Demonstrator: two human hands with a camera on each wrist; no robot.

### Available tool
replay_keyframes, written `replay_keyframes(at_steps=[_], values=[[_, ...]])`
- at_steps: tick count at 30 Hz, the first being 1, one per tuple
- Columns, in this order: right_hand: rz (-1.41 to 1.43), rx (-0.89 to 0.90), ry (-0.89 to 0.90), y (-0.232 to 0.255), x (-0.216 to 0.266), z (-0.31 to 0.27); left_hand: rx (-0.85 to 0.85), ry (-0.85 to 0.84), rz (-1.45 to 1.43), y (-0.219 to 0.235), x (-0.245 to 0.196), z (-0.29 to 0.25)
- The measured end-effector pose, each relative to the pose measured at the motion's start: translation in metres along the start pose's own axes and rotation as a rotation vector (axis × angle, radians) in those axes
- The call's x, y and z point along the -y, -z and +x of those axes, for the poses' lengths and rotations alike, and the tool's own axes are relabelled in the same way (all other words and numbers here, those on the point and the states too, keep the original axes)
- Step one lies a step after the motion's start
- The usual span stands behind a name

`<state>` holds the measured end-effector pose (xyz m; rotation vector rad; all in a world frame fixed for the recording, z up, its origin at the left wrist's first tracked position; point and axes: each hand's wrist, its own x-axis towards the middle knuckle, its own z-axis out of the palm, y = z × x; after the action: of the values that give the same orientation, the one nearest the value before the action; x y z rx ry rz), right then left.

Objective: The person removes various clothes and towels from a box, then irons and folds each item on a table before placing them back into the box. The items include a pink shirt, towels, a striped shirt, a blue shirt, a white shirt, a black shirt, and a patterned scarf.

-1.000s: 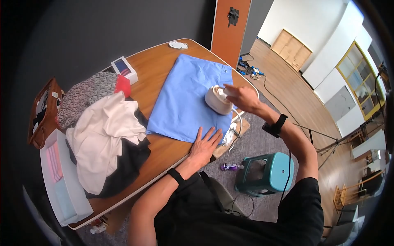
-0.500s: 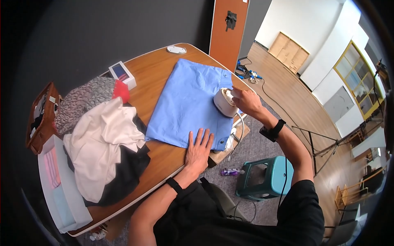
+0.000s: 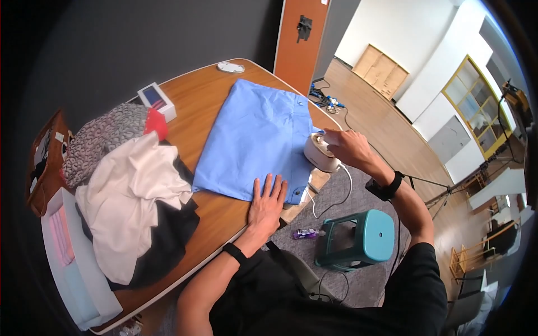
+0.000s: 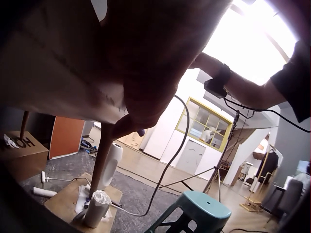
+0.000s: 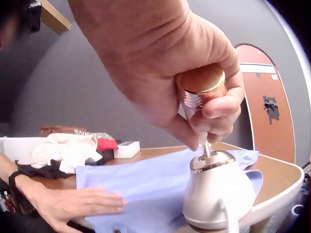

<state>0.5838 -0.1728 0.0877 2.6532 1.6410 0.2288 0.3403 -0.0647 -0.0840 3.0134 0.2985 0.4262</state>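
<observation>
A light blue folded garment [image 3: 252, 140] with buttons along its right edge lies flat on the wooden table. My right hand [image 3: 350, 150] grips the handle of a small white iron [image 5: 221, 189], fingers wrapped below its gold-capped end. The iron is at the garment's right edge, near the table's side, with a white cord trailing from it. Flat on the garment's near edge rests my left hand [image 3: 265, 208], fingers straight and pointing away from me. In the left wrist view that hand is a dark shape beside the table edge.
Left on the table are a white cloth [image 3: 131, 196] over a dark one, a grey knitted item [image 3: 103, 143], a brown basket [image 3: 45, 162], a long white box [image 3: 106, 302] and a phone box [image 3: 157, 101]. A teal stool [image 3: 375, 235] and purple bottle [image 3: 307, 233] are on the floor.
My right hand has moved the iron rightward across the garment to its right edge. The left hand has shifted slightly left along the near edge, still flat.
</observation>
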Motion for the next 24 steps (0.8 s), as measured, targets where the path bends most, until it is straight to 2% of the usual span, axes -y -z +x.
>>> replay_keyframes(at_steps=[4,7,10,11,14,16,18,24], values=[[0.071,-0.145,0.069,0.001,0.029,0.008,-0.038,-0.067,-0.132,0.003,0.008,-0.002],[0.163,-0.101,0.195,-0.009,0.045,0.030,-0.129,-0.111,-0.219,-0.004,0.012,-0.006],[0.206,-0.002,0.220,-0.017,0.069,0.040,-0.239,-0.121,-0.350,-0.011,0.013,-0.005],[0.275,-0.081,0.348,-0.026,0.071,0.044,-0.255,-0.108,-0.376,-0.013,0.013,-0.005],[0.248,-0.064,0.325,-0.039,0.068,0.050,-0.277,-0.091,-0.462,-0.015,0.014,-0.004],[0.252,-0.025,0.235,-0.043,0.059,0.058,-0.266,-0.094,-0.523,-0.011,0.017,-0.004],[0.210,-0.074,0.155,-0.046,0.056,0.063,-0.268,-0.103,-0.503,-0.011,0.018,-0.005],[0.139,-0.114,0.182,-0.051,0.053,0.074,-0.276,-0.127,-0.562,-0.013,0.022,-0.004]])
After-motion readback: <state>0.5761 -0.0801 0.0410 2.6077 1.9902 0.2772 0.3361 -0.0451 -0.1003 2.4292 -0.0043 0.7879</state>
